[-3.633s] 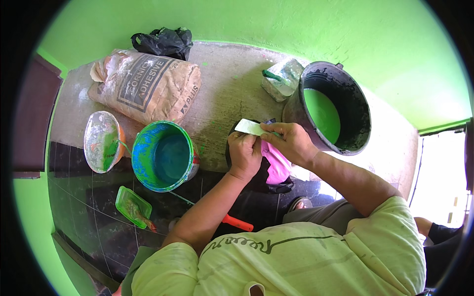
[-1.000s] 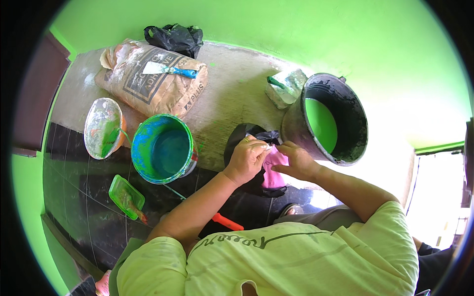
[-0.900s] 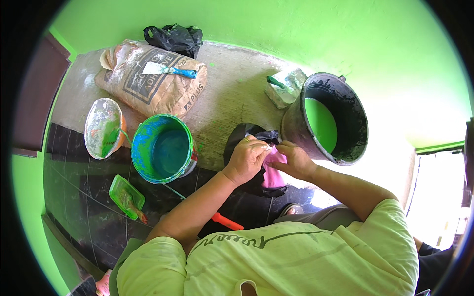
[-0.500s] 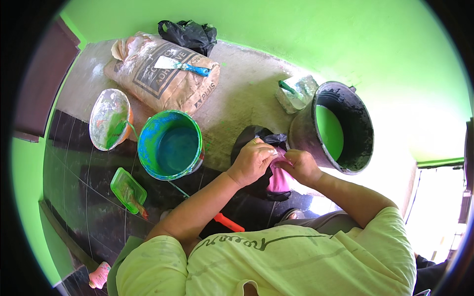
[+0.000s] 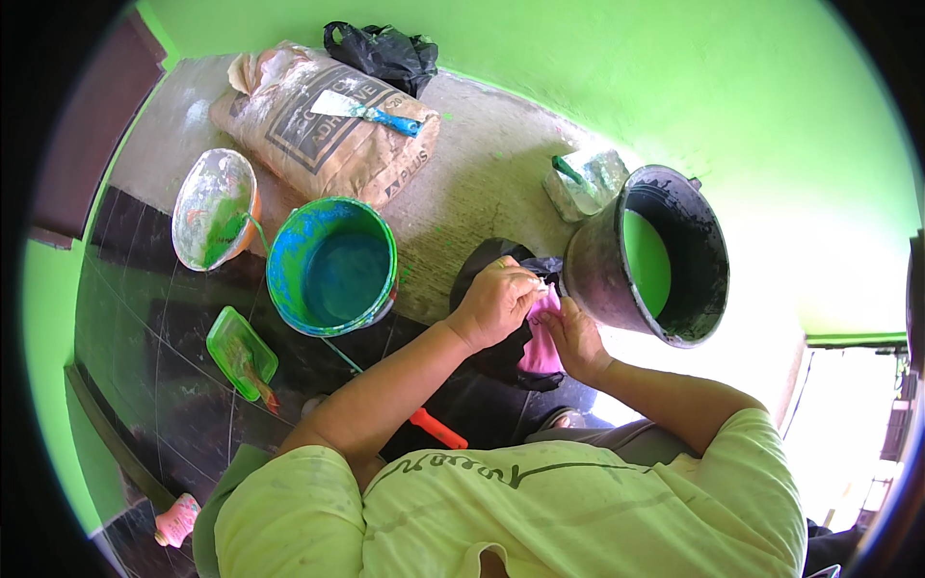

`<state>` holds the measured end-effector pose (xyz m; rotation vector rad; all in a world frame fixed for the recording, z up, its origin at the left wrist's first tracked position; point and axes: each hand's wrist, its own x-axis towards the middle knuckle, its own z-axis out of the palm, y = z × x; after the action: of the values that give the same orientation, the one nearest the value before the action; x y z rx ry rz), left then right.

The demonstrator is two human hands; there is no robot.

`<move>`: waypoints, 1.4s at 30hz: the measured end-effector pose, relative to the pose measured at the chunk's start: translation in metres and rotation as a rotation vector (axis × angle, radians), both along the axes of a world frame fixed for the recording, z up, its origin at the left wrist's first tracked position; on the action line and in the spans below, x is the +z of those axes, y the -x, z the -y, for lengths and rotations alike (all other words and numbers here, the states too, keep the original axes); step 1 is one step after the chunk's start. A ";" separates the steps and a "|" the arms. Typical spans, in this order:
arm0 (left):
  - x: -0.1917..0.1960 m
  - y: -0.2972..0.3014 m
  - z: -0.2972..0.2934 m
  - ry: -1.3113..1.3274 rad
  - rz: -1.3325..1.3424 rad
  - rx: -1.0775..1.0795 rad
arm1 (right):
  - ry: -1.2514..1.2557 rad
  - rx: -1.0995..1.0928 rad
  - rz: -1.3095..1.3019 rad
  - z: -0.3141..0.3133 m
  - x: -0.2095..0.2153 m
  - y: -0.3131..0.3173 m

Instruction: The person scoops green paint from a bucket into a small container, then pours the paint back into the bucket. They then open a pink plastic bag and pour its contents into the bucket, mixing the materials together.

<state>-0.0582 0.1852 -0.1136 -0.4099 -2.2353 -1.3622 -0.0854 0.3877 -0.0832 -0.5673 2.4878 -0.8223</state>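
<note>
A pink plastic packet (image 5: 541,349) stands in a crumpled black plastic bag (image 5: 503,358) low in front of me. My left hand (image 5: 496,302) is closed in a pinch at the packet's top, where a small whitish bit shows at the fingertips. On the packet's right side, my right hand (image 5: 578,341) grips it, thumb against its face and fingers partly hidden. Just right of that hand stands a large black bucket (image 5: 597,260) with light green paint inside.
Left are a blue-green paint-smeared bucket (image 5: 279,279), a smeared bowl (image 5: 198,207) and a green tray with a brush (image 5: 229,337). A paper sack (image 5: 337,178) carries a putty knife (image 5: 390,120). A clear tub (image 5: 586,183) sits behind the black bucket. A red-orange handle (image 5: 438,429) lies near me.
My right hand has shifted slightly down along the pink packet, its thumb now lying on the packet's face. The left hand stays pinched at the top. The view has tilted slightly.
</note>
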 end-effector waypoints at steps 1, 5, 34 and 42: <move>0.002 0.001 0.000 0.010 0.007 0.004 | 0.017 -0.021 0.037 0.001 0.000 0.000; 0.008 -0.003 0.003 -0.016 0.014 0.022 | 0.137 -0.049 0.094 0.009 0.008 -0.003; 0.101 -0.050 0.034 -0.153 0.090 0.031 | 0.411 0.448 0.070 0.028 0.126 -0.002; 0.144 -0.058 0.070 -0.197 0.232 -0.035 | 0.394 0.499 -0.114 0.025 0.186 0.003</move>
<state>-0.0006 0.1152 0.0305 -0.2326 -2.2540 -1.7063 -0.0881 0.3623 0.1032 -1.3369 2.1289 -1.0918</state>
